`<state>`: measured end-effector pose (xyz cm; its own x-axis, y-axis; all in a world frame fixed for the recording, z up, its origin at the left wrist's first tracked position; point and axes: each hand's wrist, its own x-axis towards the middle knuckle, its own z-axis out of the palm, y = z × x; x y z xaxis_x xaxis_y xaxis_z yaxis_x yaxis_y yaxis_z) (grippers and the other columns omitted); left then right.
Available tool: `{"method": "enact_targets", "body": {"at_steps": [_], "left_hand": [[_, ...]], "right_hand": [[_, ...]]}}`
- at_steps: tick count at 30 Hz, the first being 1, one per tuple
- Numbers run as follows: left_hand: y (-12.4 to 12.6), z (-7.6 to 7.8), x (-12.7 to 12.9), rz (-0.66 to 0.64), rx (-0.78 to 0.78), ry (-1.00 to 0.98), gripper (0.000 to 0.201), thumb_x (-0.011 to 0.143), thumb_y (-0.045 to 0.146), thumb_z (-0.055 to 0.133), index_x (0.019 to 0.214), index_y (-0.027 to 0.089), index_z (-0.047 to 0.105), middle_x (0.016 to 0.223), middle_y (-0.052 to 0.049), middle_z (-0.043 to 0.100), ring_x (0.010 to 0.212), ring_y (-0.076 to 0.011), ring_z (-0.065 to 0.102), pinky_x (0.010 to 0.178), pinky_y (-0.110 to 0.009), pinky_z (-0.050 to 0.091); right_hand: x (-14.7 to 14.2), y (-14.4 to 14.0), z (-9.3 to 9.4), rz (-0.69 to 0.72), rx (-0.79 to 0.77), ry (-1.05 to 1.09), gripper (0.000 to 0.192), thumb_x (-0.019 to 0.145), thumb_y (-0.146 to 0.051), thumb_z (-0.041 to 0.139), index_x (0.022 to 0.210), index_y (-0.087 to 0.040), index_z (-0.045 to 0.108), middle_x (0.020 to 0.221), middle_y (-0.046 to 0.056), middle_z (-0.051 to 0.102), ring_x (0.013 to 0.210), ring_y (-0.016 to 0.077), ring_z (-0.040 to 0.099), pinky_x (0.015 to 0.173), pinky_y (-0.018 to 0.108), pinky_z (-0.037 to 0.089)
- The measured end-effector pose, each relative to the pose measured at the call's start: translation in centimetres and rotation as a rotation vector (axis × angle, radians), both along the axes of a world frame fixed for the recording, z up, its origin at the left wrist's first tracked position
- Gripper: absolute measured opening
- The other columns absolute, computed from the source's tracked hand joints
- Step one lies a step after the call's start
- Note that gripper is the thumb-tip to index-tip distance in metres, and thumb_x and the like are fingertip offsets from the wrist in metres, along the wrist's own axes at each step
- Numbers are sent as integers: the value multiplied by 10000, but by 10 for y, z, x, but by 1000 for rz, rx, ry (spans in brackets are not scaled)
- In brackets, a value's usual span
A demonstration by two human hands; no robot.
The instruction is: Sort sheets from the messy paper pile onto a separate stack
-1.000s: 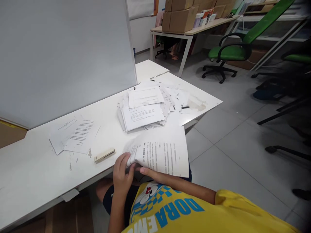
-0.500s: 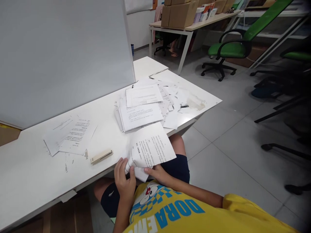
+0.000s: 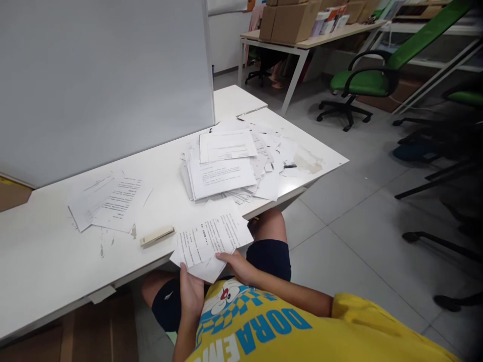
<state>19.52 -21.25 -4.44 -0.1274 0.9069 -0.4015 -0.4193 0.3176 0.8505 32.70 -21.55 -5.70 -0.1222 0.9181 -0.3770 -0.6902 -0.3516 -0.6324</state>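
Between my two hands are printed paper sheets [image 3: 211,236], fanned a little out of line, over the desk's front edge. My left hand [image 3: 191,291] grips their near left corner, thumb on top and the other fingers hidden beneath. On the near right edge, my right hand [image 3: 239,266] pinches them with its thumb over the print. A cream-coloured stapler [image 3: 157,236] lies on the desk just left of the sheets. Beyond them is a thick stack of printed papers [image 3: 222,176], with loose, untidy sheets spread to its right.
A few printed sheets [image 3: 109,201] lie at the desk's left. A large white panel [image 3: 105,85] stands along the back of the white desk [image 3: 33,251]. Farther off are a green chair [image 3: 362,83] and a table with cardboard boxes [image 3: 292,22]. A person's feet show beneath that table.
The top sheet, curled up in my left hand before, now lies flat over the others. The held papers have shifted left, and my left hand has moved to their lower corner.
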Motion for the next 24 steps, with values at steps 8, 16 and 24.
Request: {"method": "enact_targets", "body": {"at_steps": [8,16,24], "left_hand": [[18,-14,-54,-148,23,384,633,544,507,836,1052,151,707,1052,-121,730,1113,-321,636,1026,-464,473],[36,12,-75,-56,357,882,362,733,527,693,850,187,731,867,-78,742,954,-295,681,926,-447,541],[88,18,-35,119,877,718,486,827,348,662,1257,177,513,1100,-115,654,1033,-230,655,963,-411,503]], "right_hand": [[30,-7,-5,-84,50,83,625,606,-396,814,1178,-217,641,1092,83,720,1101,315,624,984,468,465],[76,25,39,-248,421,-524,410,745,-354,756,1129,-276,634,964,36,665,943,222,608,912,364,468],[94,72,57,-267,541,-807,409,831,-387,648,1201,-229,581,1235,79,597,1222,258,506,1069,388,371]]}}
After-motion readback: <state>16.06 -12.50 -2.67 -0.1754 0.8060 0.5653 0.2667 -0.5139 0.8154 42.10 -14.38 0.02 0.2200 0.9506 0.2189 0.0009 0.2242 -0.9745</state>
